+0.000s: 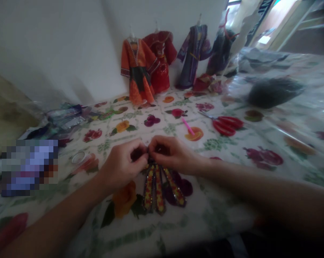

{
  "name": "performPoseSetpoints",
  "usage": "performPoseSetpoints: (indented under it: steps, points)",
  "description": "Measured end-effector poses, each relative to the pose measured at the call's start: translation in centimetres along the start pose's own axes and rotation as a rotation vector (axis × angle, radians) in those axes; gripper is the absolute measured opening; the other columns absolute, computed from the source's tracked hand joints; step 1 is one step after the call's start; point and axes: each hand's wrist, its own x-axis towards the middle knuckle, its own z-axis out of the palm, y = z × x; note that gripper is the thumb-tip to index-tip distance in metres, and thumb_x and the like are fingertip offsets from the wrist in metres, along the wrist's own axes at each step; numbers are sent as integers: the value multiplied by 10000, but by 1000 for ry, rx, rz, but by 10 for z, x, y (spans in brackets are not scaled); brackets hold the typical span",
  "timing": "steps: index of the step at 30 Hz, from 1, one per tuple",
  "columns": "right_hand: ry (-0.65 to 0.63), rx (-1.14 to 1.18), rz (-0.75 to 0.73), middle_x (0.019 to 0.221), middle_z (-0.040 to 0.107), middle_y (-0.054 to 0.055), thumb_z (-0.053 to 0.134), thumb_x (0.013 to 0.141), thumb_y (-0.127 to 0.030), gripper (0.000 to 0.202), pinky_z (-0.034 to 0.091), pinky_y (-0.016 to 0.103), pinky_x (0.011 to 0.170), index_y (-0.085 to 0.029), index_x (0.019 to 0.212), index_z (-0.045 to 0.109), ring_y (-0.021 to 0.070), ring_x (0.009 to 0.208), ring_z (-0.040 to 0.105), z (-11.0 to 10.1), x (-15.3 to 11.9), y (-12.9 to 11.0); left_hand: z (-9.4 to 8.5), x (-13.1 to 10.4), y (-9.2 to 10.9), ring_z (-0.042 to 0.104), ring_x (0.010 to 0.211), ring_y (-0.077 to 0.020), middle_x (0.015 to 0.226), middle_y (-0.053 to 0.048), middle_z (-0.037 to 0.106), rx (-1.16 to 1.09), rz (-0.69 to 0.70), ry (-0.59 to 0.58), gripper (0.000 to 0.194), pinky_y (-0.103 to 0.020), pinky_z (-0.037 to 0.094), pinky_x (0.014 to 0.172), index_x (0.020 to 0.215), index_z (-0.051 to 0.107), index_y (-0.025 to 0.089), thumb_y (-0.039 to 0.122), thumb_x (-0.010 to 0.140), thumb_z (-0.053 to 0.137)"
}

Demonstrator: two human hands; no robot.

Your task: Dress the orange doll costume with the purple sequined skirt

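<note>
Both hands meet above the table in a pinch. Between my left hand point(125, 163) and my right hand point(175, 154) is the top of a small garment piece point(158, 190). Three pointed strips in red and yellow with sparkling dark borders hang from it, spread like a fan over the tablecloth. Thumb and fingers of each hand close on its upper edge, so that part is mostly hidden. A pair of red-handled scissors point(227, 124) lies beyond my right hand. Nearer to the hands is a pink stick-like object point(188, 126).
Doll-sized garments stand against the wall: an orange dress point(139, 71), a red dress point(162, 68) and a purple robe point(193, 57). A dark bundle point(274, 91) lies under clear plastic at right. Plastic packets point(67, 116) and a tape-like ring point(78, 157) are at left on the fruit-print tablecloth point(162, 136).
</note>
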Motion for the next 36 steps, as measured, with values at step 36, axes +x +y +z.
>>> performPoseSetpoints:
  steps: [36]
  points:
    - [30,41,14,729,577,-17,578,781,-114,44,406,205,571,-148,810,582,83,642,504,0,2,0,-3,0,2,526,681,-122,730,16,588,-43,-6,-7,82,-249,425,614,828,612,182,223,862,549]
